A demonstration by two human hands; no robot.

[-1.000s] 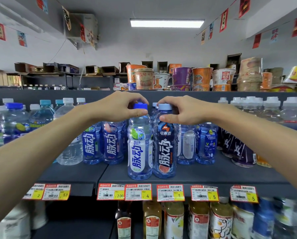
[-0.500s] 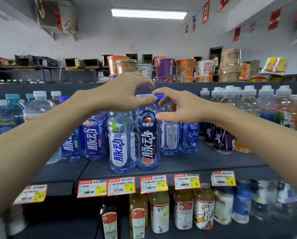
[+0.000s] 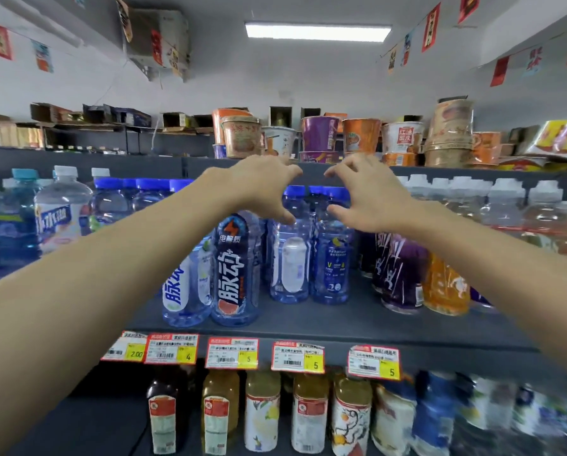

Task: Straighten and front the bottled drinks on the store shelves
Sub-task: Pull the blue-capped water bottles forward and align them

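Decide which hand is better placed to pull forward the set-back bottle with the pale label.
Left. The left hand hovers open over the pale-label bottle, thumb near its shoulder; the right hand is over the neighbouring dark-label bottle.

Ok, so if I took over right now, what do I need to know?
Left hand and right hand: both open, holding nothing, in front of two blue-capped bottles set back on the shelf.
Done: dark-label bottle and white-label bottle stand at the front edge.
Left: pull those two forward, then maybe the purple bottles.
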